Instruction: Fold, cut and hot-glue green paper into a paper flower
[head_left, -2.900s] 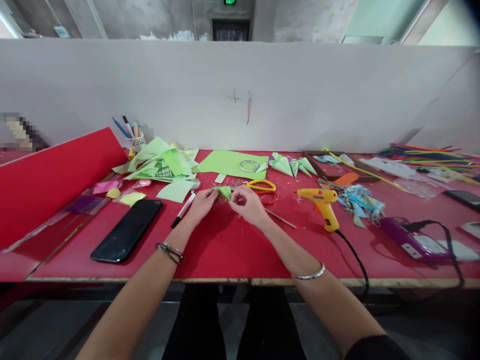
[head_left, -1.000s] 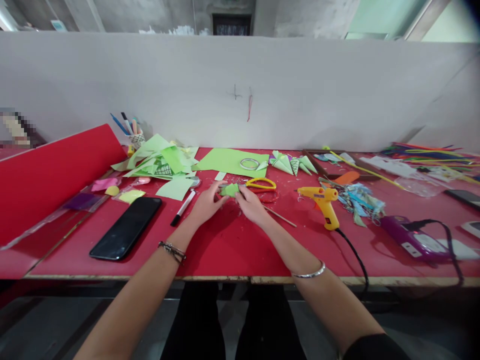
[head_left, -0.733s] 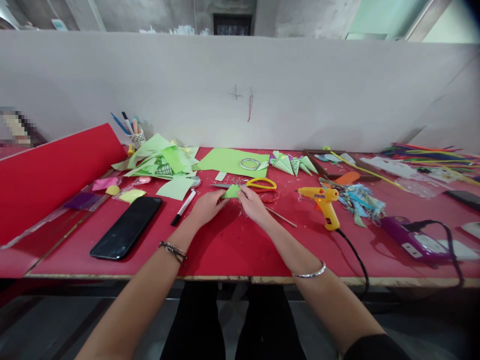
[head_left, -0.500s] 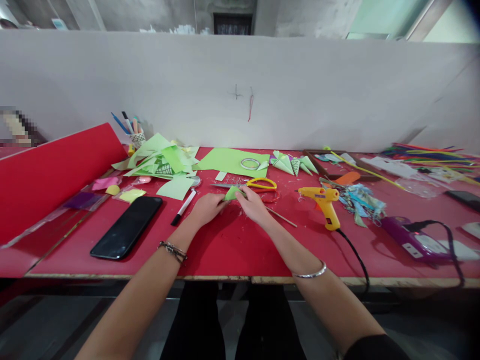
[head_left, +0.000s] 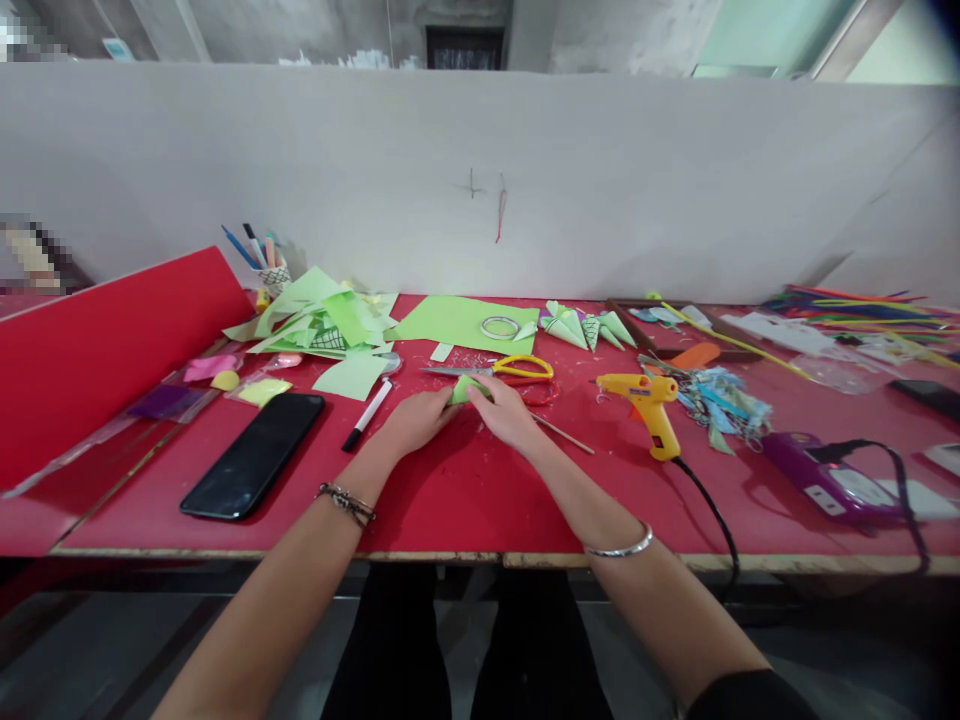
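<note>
Between my two hands is a small piece of green paper (head_left: 462, 389), held just above the red tabletop. My left hand (head_left: 418, 418) grips its left side with closed fingers. My right hand (head_left: 504, 408) pinches it from the right, the thumb lying against the paper. The fingertips are partly hidden behind the paper and hands. Just beyond them lie scissors (head_left: 534, 368) with yellow and red handles. A thin wooden stick (head_left: 564, 434) rests right of my right hand, and a white marker with a black cap (head_left: 367, 414) lies left of my left hand.
Left are a black phone (head_left: 255, 455) and a heap of green paper scraps (head_left: 322, 315). Behind sits a green sheet (head_left: 442, 322) with a tape ring (head_left: 500, 328). Rolled green paper cones (head_left: 566, 326), a yellow glue gun (head_left: 643, 405) and a purple power strip (head_left: 829, 480) are right.
The green paper has turned slightly and shows less of itself between my fingers. My left hand has shifted a little; the things on the table stay put.
</note>
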